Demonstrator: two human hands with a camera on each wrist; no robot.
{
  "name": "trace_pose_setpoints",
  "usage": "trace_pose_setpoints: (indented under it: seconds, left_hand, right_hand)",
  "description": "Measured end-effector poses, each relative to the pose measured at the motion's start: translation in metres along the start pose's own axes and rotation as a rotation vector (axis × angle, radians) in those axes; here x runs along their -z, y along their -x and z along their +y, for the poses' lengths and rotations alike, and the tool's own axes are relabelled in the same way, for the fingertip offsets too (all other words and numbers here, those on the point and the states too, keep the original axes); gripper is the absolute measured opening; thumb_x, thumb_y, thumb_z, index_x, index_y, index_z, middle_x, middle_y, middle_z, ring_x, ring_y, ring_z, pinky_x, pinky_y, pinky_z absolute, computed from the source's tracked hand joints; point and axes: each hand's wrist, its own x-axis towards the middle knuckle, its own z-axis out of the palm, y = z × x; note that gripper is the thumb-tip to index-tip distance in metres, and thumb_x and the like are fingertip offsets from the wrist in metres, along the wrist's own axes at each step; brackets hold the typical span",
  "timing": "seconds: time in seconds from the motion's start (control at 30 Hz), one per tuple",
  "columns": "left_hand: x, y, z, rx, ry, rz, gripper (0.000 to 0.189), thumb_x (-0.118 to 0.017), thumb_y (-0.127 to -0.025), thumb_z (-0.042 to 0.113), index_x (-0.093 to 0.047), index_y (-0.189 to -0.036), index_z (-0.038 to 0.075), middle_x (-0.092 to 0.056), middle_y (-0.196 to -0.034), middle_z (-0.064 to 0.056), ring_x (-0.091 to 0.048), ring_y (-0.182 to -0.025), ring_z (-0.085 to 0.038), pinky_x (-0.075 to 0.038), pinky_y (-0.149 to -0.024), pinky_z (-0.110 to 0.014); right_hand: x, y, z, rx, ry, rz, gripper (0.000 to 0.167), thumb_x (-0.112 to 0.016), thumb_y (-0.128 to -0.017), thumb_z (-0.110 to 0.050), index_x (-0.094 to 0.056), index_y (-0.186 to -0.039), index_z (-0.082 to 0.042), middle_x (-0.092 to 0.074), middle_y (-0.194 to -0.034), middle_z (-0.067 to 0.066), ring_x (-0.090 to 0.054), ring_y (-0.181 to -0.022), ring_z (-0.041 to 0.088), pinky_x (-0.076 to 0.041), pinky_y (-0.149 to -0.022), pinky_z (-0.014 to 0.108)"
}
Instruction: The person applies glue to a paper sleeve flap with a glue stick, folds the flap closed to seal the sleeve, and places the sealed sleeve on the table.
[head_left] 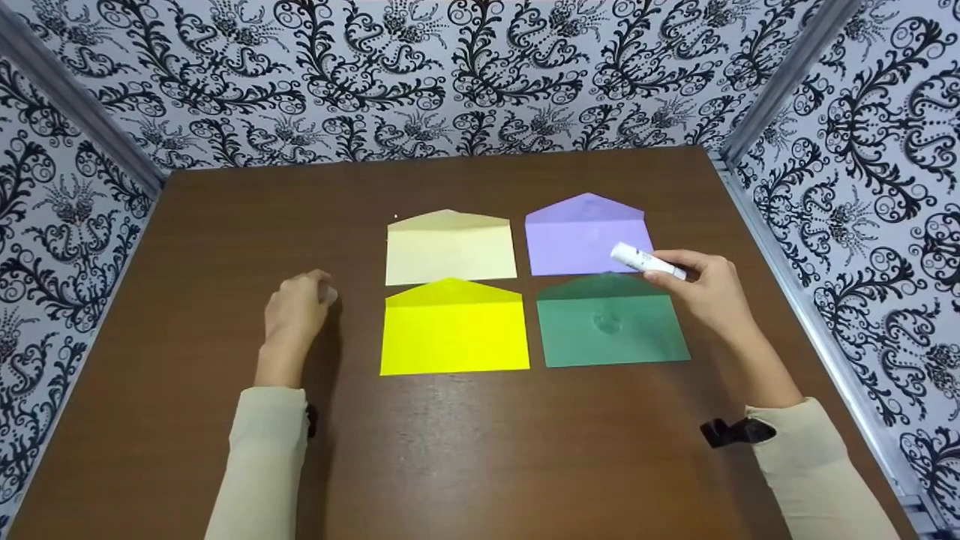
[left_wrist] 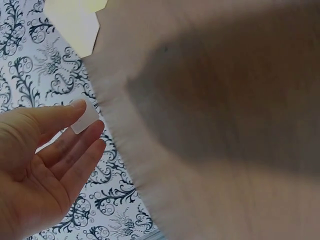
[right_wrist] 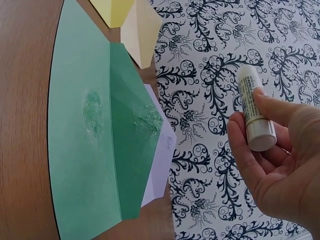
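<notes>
My right hand [head_left: 709, 292] grips a white glue stick [head_left: 637, 259] between thumb and fingers, above the right edges of the purple and green envelopes. The green envelope [head_left: 615, 341] lies with its flap up; smeared glue [right_wrist: 93, 115] shows on its body and on the flap tip. Behind it lies the purple envelope [head_left: 577, 244], flap up too. My left hand [head_left: 295, 307], left of the envelopes, pinches a small white cap [left_wrist: 86, 119] between thumb and fingers. Nearest to it are the bright yellow envelope [head_left: 454, 337] and the cream envelope [head_left: 450, 251], both with raised flaps.
The brown wooden table [head_left: 435, 450] is bounded by patterned black-and-white walls [head_left: 465, 82] at the back and sides. A metal rail [head_left: 817, 322] runs along its right edge. Black straps [head_left: 739, 433] sit at the cuffs of both sleeves.
</notes>
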Motion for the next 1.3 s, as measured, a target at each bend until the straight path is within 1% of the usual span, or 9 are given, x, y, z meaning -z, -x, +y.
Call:
trace_pose_setpoints:
  seconds: [0.17, 0.33, 0.53, 0.73, 0.87, 1.0, 1.17, 1.2, 1.3]
  left_hand:
    - [-0.008, -0.002, -0.001, -0.002, -0.025, -0.004, 0.039, -0.062, -0.097, 0.008, -0.057, -0.135, 0.003, -0.065, -0.124, -0.028, -0.065, -0.101, -0.05, -0.057, -0.08, -0.057]
    - [-0.014, -0.002, -0.001, 0.005, -0.036, -0.025, 0.036, -0.062, -0.098, 0.011, -0.059, -0.133, 0.003, -0.066, -0.122, -0.026, -0.066, -0.102, -0.049, -0.058, -0.08, -0.056]
    - [-0.018, -0.001, -0.003, 0.016, -0.056, -0.057, 0.036, -0.061, -0.097, 0.005, -0.059, -0.133, 0.002, -0.064, -0.124, -0.029, -0.065, -0.103, -0.05, -0.058, -0.081, -0.056]
    - [-0.02, 0.0, -0.005, 0.017, -0.058, -0.062, 0.035, -0.06, -0.096, 0.004, -0.06, -0.131, 0.003, -0.063, -0.126, -0.029, -0.064, -0.105, -0.051, -0.057, -0.082, -0.058]
    - [-0.021, 0.001, -0.007, 0.016, -0.055, -0.071, 0.032, -0.06, -0.097, 0.005, -0.062, -0.129, 0.002, -0.064, -0.124, -0.028, -0.065, -0.104, -0.049, -0.057, -0.082, -0.057]
    - [-0.022, 0.002, -0.007, 0.016, -0.06, -0.083, 0.031, -0.06, -0.097, 0.004, -0.062, -0.128, 0.002, -0.064, -0.123, -0.026, -0.065, -0.103, -0.048, -0.058, -0.081, -0.054]
    - [-0.024, 0.001, -0.007, 0.016, -0.062, -0.075, 0.032, -0.061, -0.097, 0.005, -0.062, -0.129, 0.002, -0.064, -0.123, -0.024, -0.065, -0.104, -0.046, -0.058, -0.083, -0.054]
    - [-0.024, 0.001, -0.007, 0.012, -0.064, -0.072, 0.032, -0.061, -0.097, 0.005, -0.062, -0.129, 0.002, -0.064, -0.122, -0.024, -0.065, -0.104, -0.046, -0.058, -0.083, -0.054]
    - [-0.024, 0.001, -0.008, 0.003, -0.067, -0.065, 0.032, -0.062, -0.096, 0.005, -0.061, -0.128, 0.002, -0.064, -0.122, -0.025, -0.065, -0.104, -0.047, -0.057, -0.084, -0.056]
  right_hand:
    - [0.0, 0.0, 0.0, 0.0, 0.003, -0.01, 0.032, -0.078, -0.088, -0.019, -0.074, -0.113, -0.001, -0.074, -0.104, 0.021, -0.058, -0.075, -0.004, -0.047, -0.062, 0.007]
    - [-0.001, 0.001, 0.002, -0.012, -0.001, -0.019, 0.032, -0.077, -0.088, -0.019, -0.074, -0.114, 0.001, -0.074, -0.105, 0.021, -0.058, -0.076, -0.004, -0.047, -0.062, 0.007]
    - [-0.001, 0.002, 0.003, -0.016, 0.004, -0.025, 0.033, -0.077, -0.088, -0.019, -0.073, -0.114, 0.001, -0.074, -0.105, 0.022, -0.057, -0.076, -0.003, -0.047, -0.062, 0.008]
    - [-0.002, 0.002, 0.003, -0.029, 0.002, -0.033, 0.033, -0.077, -0.088, -0.019, -0.074, -0.114, 0.001, -0.073, -0.106, 0.022, -0.057, -0.076, -0.003, -0.047, -0.063, 0.008]
    - [-0.002, 0.003, 0.001, -0.049, -0.029, -0.048, 0.033, -0.077, -0.088, -0.016, -0.073, -0.115, 0.002, -0.072, -0.107, 0.024, -0.056, -0.075, -0.005, -0.047, -0.061, 0.009]
    - [-0.002, 0.004, -0.008, -0.065, -0.058, -0.057, 0.031, -0.075, -0.088, -0.01, -0.071, -0.115, 0.006, -0.071, -0.106, 0.026, -0.056, -0.072, -0.006, -0.046, -0.058, 0.01]
    - [0.0, 0.008, -0.023, -0.062, -0.075, -0.059, 0.03, -0.074, -0.088, -0.005, -0.07, -0.113, 0.01, -0.07, -0.105, 0.029, -0.057, -0.071, -0.006, -0.047, -0.059, 0.01]
    - [0.0, 0.008, -0.023, -0.062, -0.077, -0.061, 0.03, -0.074, -0.088, -0.005, -0.07, -0.114, 0.01, -0.07, -0.105, 0.029, -0.057, -0.072, -0.007, -0.047, -0.059, 0.009]
    - [-0.002, 0.006, -0.011, -0.071, -0.077, -0.061, 0.031, -0.074, -0.089, -0.008, -0.071, -0.115, 0.007, -0.07, -0.107, 0.028, -0.058, -0.073, -0.008, -0.048, -0.06, 0.009]
